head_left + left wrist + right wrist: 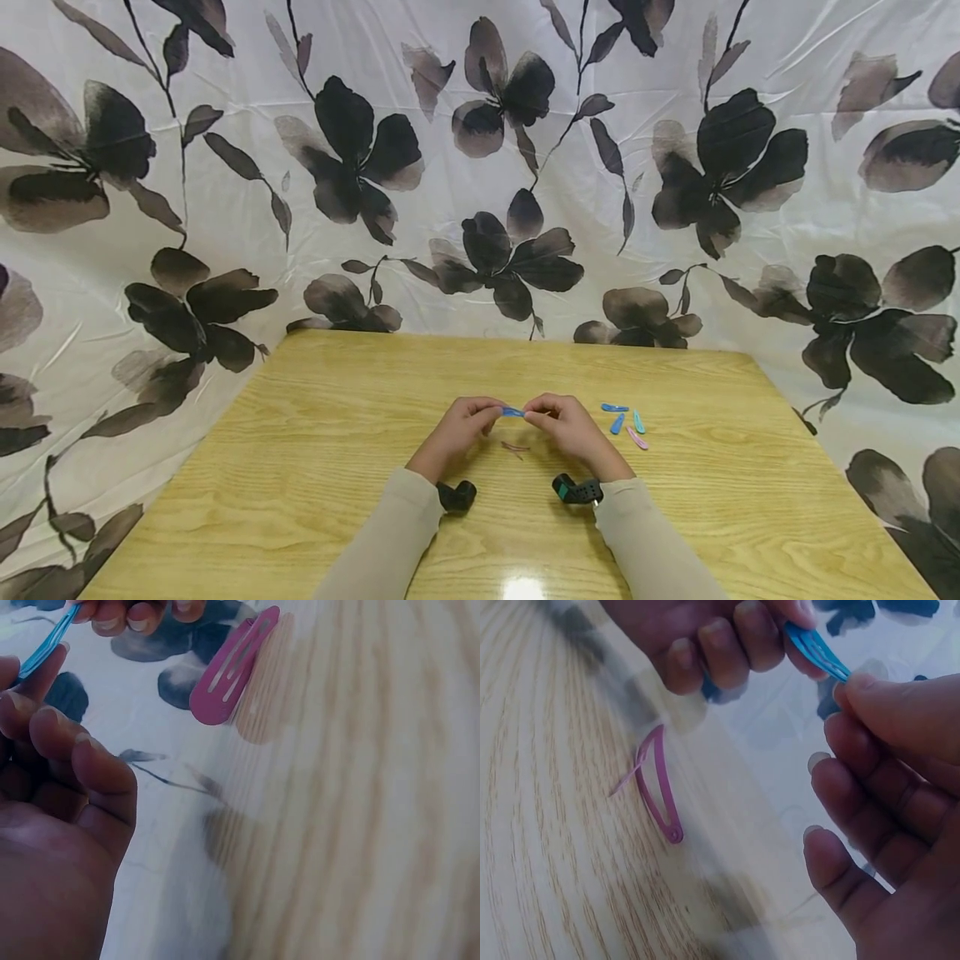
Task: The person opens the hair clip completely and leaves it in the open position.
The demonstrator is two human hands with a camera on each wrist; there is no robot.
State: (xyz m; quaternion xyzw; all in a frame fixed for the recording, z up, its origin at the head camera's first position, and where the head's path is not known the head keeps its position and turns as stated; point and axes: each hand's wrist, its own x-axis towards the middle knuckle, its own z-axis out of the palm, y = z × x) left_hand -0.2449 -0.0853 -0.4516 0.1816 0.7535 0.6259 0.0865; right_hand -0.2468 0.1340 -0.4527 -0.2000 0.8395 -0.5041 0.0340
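A blue snap hair clip (513, 412) is held up between both hands, above the table. My left hand (467, 427) pinches one end of it between thumb and finger. At the other end my right hand (567, 428) pinches it the same way; the remaining fingers of both hands are loosely curled. In the right wrist view the clip (817, 651) spans the two thumbs. Below the hands a pink hair clip (515, 447) lies on the table; its leaf sticks out from the frame in the right wrist view, where this clip (658, 784) shows larger.
Right of my right hand lies a small group of hair clips: a blue one (615, 407), another blue one (617, 424), a teal one (639, 422) and a pink one (637, 438). The wooden table (337, 400) meets a floral cloth (480, 167) at its back and sides.
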